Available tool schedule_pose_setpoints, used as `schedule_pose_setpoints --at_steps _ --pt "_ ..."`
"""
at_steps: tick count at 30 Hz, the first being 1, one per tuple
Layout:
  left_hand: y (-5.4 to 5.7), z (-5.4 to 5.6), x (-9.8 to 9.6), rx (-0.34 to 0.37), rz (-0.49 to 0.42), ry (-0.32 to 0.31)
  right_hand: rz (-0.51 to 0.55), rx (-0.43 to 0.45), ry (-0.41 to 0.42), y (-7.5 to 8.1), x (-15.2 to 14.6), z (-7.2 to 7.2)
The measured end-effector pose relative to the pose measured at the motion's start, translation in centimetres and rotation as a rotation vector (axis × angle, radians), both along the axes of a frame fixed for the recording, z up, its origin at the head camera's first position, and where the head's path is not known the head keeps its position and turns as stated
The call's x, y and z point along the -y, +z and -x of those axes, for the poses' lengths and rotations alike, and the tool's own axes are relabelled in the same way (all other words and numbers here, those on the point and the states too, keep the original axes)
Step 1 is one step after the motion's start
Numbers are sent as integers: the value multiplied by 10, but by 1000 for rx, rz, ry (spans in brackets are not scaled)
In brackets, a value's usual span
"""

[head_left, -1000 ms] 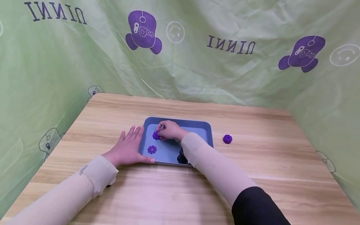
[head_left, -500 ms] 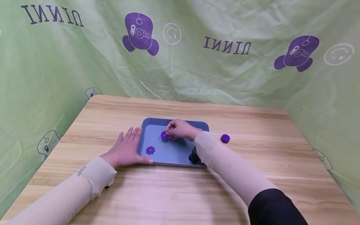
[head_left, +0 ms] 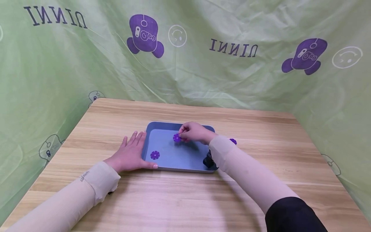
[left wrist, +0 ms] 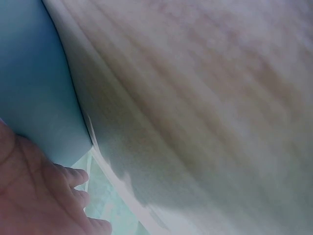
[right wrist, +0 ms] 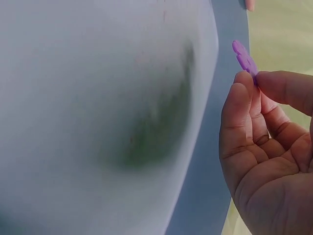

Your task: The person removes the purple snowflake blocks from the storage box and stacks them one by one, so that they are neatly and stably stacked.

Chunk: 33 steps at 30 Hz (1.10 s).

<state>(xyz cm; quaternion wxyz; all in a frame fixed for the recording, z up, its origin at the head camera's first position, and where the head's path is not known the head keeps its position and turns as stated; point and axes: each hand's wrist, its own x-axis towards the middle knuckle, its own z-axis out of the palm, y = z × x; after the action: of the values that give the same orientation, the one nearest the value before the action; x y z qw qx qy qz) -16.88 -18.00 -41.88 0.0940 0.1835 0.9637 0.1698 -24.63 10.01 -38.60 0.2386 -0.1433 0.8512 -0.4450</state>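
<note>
My right hand (head_left: 196, 132) pinches a purple snowflake disc (head_left: 176, 138) between thumb and fingertips, above the blue-grey tray (head_left: 176, 158). The right wrist view shows the held disc (right wrist: 243, 56) nearly edge-on, apart from the tray floor. A second purple disc (head_left: 155, 155) lies flat in the tray's near left corner. At the tray's left side rests my left hand (head_left: 130, 154), fingers spread, with its thumb along the near rim. In the left wrist view, its palm (left wrist: 34, 191) is beside the tray's outer wall (left wrist: 39, 88).
More purple discs (head_left: 233, 141) sit on the wooden table (head_left: 261, 154) right of the tray, mostly hidden behind my right forearm. A black device (head_left: 208, 161) is at my right wrist. Green printed cloth (head_left: 185, 77) hangs around the table's back and sides.
My right hand has moved right across the tray with the disc in its pinch. The forearm now covers part of the discs at the right. My left hand has stayed at the tray.
</note>
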Motion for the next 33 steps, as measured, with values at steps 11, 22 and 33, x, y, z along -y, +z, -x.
schedule_pose_setpoints --at_steps 11,22,33 --pt "-1 0 1 0 -2 1 46 -14 -61 4 -32 3" --pt "1 0 0 5 -6 -2 67 -6 -112 6 -75 3" --pt "1 -1 0 2 -8 -3 99 10 -154 9 -104 1"
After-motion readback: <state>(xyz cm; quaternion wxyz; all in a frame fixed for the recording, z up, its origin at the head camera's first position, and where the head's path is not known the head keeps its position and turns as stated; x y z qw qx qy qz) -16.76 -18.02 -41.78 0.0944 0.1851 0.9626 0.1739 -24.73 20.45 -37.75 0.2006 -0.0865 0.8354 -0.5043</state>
